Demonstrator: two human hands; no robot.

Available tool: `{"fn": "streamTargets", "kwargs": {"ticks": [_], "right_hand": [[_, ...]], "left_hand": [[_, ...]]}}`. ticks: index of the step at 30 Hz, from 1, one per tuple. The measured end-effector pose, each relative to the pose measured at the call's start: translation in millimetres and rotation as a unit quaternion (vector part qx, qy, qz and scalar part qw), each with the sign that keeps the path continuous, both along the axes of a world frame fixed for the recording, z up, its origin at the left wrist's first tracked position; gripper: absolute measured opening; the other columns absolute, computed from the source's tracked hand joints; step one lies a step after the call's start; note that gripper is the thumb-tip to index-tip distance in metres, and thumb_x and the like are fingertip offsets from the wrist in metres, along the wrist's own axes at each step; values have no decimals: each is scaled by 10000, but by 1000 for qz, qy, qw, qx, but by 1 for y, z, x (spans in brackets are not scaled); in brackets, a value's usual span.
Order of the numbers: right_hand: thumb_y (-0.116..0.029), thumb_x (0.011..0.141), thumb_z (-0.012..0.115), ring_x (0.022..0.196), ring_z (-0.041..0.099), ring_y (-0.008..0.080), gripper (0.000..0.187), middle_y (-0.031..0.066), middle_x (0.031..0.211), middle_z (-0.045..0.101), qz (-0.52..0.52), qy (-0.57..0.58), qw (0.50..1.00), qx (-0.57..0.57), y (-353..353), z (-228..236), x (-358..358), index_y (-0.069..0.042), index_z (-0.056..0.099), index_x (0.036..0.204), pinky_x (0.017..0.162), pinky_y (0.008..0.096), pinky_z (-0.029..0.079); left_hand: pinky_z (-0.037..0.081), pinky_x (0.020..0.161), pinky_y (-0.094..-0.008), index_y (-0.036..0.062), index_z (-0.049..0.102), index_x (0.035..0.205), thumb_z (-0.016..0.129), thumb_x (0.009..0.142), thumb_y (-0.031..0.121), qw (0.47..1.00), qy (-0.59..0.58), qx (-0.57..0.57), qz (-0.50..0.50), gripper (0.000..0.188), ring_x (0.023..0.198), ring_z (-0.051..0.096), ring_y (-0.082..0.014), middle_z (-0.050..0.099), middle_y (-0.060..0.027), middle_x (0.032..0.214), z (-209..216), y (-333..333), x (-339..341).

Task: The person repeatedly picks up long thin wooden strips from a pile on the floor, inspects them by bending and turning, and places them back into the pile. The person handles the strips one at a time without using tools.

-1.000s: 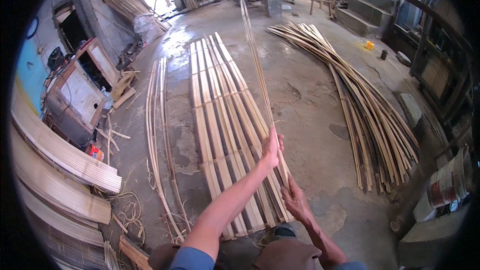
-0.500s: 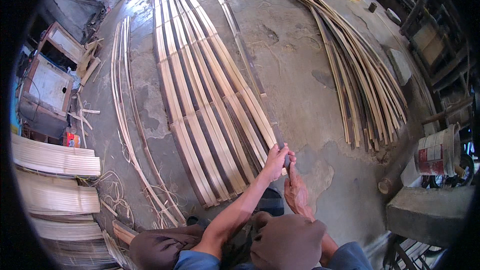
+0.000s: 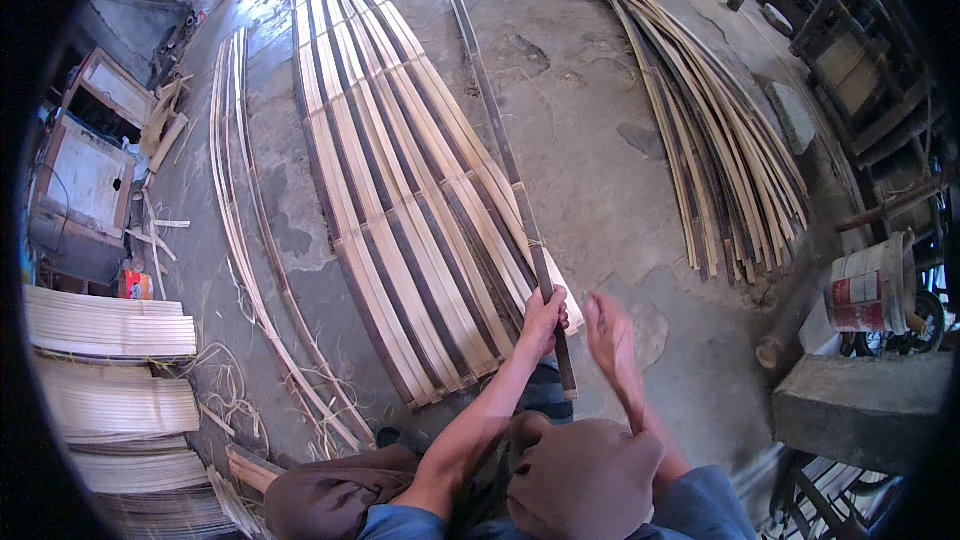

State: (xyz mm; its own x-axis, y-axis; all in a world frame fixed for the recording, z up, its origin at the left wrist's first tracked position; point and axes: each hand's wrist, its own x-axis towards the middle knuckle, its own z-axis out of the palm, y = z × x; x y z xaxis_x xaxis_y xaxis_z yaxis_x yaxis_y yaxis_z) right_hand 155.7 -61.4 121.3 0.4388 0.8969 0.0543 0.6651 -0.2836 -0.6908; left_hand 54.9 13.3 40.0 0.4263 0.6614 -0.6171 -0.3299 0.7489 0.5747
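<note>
My left hand [image 3: 544, 324] is closed around a long dark bamboo strip [image 3: 487, 100], whose near end sticks out below my fist. The far part of this strip runs away over the concrete floor. Just right of it, apart from the strip, my right hand [image 3: 611, 335] is raised and smeared by motion, so its fingers are hard to read. Pale and dark bamboo strips [image 3: 400, 230] lie side by side to the left, forming a long fan-shaped row. The pale end of one strip shows between my hands, partly behind the left one.
Thin strips [image 3: 250, 230] lie farther left, with stacked pale slats [image 3: 110, 325] at the left edge. A large bundle of strips [image 3: 700, 130] spreads at the right. Beyond it are a white bucket [image 3: 868, 285] and a concrete block [image 3: 860, 405].
The dark strip has slid toward me, its near end now well below my left fist. My right hand has come off it and moved up and slightly right. The view has shifted a little.
</note>
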Motion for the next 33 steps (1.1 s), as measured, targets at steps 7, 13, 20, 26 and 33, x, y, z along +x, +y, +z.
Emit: {"fn": "streamTargets", "kwargs": {"ticks": [7, 13, 20, 26, 33], "right_hand": [[-416, 938, 527, 630, 503, 163, 425, 46, 722, 573, 32, 186, 973, -130, 130, -54, 32, -7, 636, 908, 555, 302, 401], [-401, 897, 611, 575, 392, 68, 377, -38, 651, 497, 52, 443, 883, -148, 148, -93, 17, -46, 623, 771, 517, 241, 333], [-330, 892, 599, 621, 492, 110, 288, -18, 729, 588, -72, 356, 931, -44, 145, -110, -1, -51, 668, 901, 585, 299, 420], [-486, 948, 465, 839, 493, 135, 437, 15, 891, 542, -19, 497, 867, 8, 126, -97, -13, -70, 600, 932, 774, 315, 424], [-412, 966, 486, 722, 480, 123, 378, 15, 805, 516, 62, 450, 887, -84, 128, -88, 4, -48, 587, 960, 632, 301, 438]], "left_hand": [[346, 389, -242, 70, 506, 906, 596, 893, 118, 998, 63, 9, 28, 103, 445, 408, -87, 451, 10, 606, 15, -9, 3], [322, 411, -236, 85, 493, 924, 603, 895, 122, 999, 47, -5, 21, 120, 471, 390, -73, 430, 25, 630, 18, -8, -11], [339, 402, -235, 61, 497, 923, 586, 906, 118, 997, 57, 9, 53, 108, 479, 422, -72, 462, 13, 650, 16, -9, -5], [319, 396, -221, 73, 501, 924, 582, 900, 93, 998, 30, -11, 51, 86, 473, 395, -62, 450, 23, 642, 16, -1, -15], [297, 379, -223, 89, 483, 923, 568, 895, 87, 999, 32, -16, 21, 90, 450, 385, -63, 443, 18, 623, 23, 4, -19]]}}
